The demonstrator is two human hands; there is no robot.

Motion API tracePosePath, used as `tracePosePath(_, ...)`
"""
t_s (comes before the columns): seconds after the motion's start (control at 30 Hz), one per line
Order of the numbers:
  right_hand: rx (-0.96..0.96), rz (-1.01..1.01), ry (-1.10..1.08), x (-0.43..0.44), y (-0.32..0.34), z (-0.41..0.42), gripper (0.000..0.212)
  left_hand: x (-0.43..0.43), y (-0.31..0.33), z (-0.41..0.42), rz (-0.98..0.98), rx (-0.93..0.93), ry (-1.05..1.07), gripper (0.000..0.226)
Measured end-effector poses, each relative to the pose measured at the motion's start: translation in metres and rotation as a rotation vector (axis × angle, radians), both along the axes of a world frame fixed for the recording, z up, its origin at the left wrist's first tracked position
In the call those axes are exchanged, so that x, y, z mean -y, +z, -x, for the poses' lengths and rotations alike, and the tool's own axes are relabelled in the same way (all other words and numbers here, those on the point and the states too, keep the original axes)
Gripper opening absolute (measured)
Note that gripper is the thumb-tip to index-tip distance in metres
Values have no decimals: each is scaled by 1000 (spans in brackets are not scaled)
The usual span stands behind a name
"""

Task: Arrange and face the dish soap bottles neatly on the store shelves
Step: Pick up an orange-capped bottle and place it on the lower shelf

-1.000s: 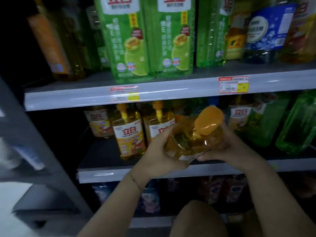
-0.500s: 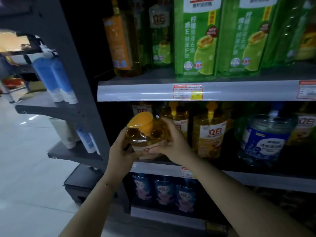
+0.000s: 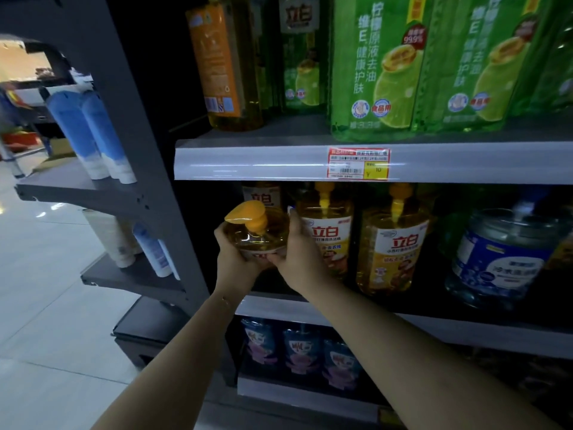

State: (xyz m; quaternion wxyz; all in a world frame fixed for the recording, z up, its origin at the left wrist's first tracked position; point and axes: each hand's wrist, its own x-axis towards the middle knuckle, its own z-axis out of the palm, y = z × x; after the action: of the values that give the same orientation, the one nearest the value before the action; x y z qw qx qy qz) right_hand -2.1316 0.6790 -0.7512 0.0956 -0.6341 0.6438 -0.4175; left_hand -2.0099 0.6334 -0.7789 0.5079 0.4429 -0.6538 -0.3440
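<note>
At the middle shelf's (image 3: pixel 465 328) left end, the left hand (image 3: pixel 235 262) and right hand (image 3: pixel 300 259) clamp a tilted yellow dish soap bottle (image 3: pixel 257 234). Just right of it stand two upright yellow bottles (image 3: pixel 392 243).

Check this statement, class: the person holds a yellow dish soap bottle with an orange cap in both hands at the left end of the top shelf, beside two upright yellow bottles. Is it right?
Not quite. The head view shows the left hand and right hand holding the bottle at the left end of the middle shelf, under the shelf with the price tag. The rest stands: the two upright yellow bottles are beside it.
</note>
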Motion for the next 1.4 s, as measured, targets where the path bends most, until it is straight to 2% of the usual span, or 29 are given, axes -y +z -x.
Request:
tracePosePath(0.17,-93,-24,11,4,9,4,91,23,-4,-6,-36,-42,21,83)
tracePosePath(0.27,-46,29,10,4,7,-2,81,35,0,-5,-80,-81,37,73)
tracePosePath(0.33,-114,62,24,1,1,-2,69,40,8,2,-118,-60,30,65)
tracePosePath(0.43,-393,72,68,-2,-9,12,57,46,20,20,-147,20,30,60)
tracePosePath(0.57,-989,-45,82,-2,-31,34,65,56,17,29,-203,37,60,71)
tracePosePath(0.63,-1136,-57,68,-4,-43,45,66,60,14,25,-201,51,43,75)
tracePosePath(0.77,-1206,-36,93,-10,-48,68,65,62,12,23,-160,67,34,73)
tracePosePath(0.87,-1232,-30,75,-12,-47,89,56,54,8,29,-137,73,206,85)
tracePosePath(0.97,-1198,-29,29,-18,-50,108,50,40,-3,36,-23,172,332,61)
tracePosePath(1.07,-1191,-13,26,-20,-53,115,51,28,-10,53,8,297,301,41)
tracePosePath(1.13,-1196,-3,10,-20,-54,117,49,26,-9,69,-12,311,236,34)
tracePosePath(1.23,-1205,29,5,-20,-56,120,43,24,-5,92,23,293,138,42)
tracePosePath(1.3,-1220,76,15,-21,-58,124,40,24,0,103,127,328,138,54)
tracePosePath(1.4,-1231,124,36,-22,-61,129,38,27,14,118,290,422,179,55)
